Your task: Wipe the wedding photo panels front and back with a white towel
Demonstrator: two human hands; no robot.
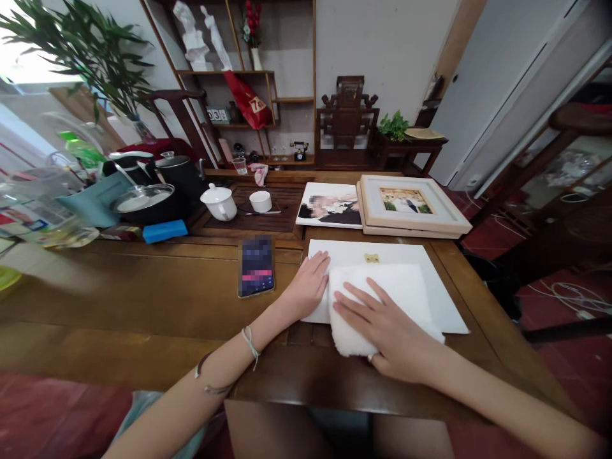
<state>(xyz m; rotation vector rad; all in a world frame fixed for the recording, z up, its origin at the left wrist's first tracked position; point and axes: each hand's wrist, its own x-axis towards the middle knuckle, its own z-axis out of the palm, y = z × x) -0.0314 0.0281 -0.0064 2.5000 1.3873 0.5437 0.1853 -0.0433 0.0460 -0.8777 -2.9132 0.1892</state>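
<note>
A folded white cloth [406, 287] lies over a white panel [440, 299] near the table's front right edge. My right hand [382, 325] rests flat on the cloth with its fingers spread. A small gold-coloured hanger [371, 258] shows on the panel above the cloth. At the panel's left edge my left hand [308, 284] lies with fingers stretched out, touching it and close to the cloth's side. Its fingertips point toward the back of the table. Much of the panel is hidden under the cloth and my right hand.
Behind the panel are a photo print [329, 205] and stacked picture frames [415, 207]. A phone [257, 264] lies left of my left hand. A white teapot [218, 203], white cup [261, 202], blue block [165, 231] and dark kettle [179, 178] stand further left.
</note>
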